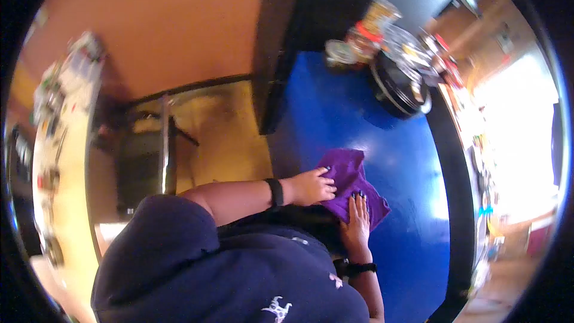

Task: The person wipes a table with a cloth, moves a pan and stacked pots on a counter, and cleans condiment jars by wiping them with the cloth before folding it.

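Note:
A purple cloth [345, 170] lies partly folded on the glossy blue tabletop [406, 173], close to its near edge. My right hand [357, 222] rests flat on the lower part of the cloth, fingers stretched forward. At the cloth's left edge is my left hand [312, 186], its fingers spread and touching the fabric. Dark bands circle both wrists. Neither palm shows, so any fold of cloth under the fingers is hidden.
At the table's far end stand a black pot [394, 87], a jar with a red lid [365, 39] and other clutter. A dark chair [143, 161] is on the left, beside a long counter [75, 161] with small items. A bright window [520, 137] is on the right.

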Tool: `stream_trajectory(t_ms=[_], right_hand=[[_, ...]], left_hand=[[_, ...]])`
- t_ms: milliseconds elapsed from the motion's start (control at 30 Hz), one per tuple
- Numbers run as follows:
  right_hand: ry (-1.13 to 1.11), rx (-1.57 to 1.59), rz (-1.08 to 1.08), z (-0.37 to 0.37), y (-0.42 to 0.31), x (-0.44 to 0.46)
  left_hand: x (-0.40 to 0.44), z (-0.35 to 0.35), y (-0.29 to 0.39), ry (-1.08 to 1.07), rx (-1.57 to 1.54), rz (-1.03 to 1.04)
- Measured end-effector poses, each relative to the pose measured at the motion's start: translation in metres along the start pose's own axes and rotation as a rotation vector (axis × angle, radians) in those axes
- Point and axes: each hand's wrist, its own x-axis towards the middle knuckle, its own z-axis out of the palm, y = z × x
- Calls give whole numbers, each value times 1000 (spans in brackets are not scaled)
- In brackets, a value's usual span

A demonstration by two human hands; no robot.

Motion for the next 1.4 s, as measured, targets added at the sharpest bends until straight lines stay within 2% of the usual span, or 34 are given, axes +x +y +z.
stream_trajectory(t_ms=[67, 100, 167, 200, 300, 333, 500, 533, 567, 767, 867, 1000, 1067, 1167, 1400], right_hand=[[-27, -73, -56, -28, 39, -6], [138, 61, -147, 33, -59, 60], [48, 29, -202, 11, -48, 37], [16, 55, -260, 7, -50, 13], [-94, 135, -380, 17, -64, 4], [-28, 202, -475, 30, -63, 5], [-313, 169, -509, 73, -76, -13], [-394, 161, -506, 81, -87, -16], [-470, 149, -505, 85, -97, -16], [-493, 256, -551, 77, -141, -35], [-495, 227, -488, 70, -144, -34], [-457, 147, -450, 55, -165, -32], [-419, 159, -494, 54, -182, -24], [-394, 198, -578, 52, -216, -15], [-431, 152, -855, 54, -315, -6]], left_hand=[[33, -5, 29, 38, -158, -75], [-64, -40, -45, -69, 52, -114], [-66, -44, -5, -78, -22, -236], [-80, -40, 27, -15, -151, -319], [-119, -40, 62, -25, -187, -460], [-128, -37, 71, -35, -191, -512], [-173, -15, 127, -68, -248, -768], [-185, -34, 139, -126, -311, -833], [-195, -32, 149, -121, -304, -856], [-242, -17, 168, -81, -229, -912], [-232, -51, 166, -138, -271, -934], [-239, -66, 157, -79, -233, -923], [-255, -79, 148, -35, -222, -904], [-286, -102, 143, -89, -205, -941], [-382, -104, 164, 135, -141, -1062]])
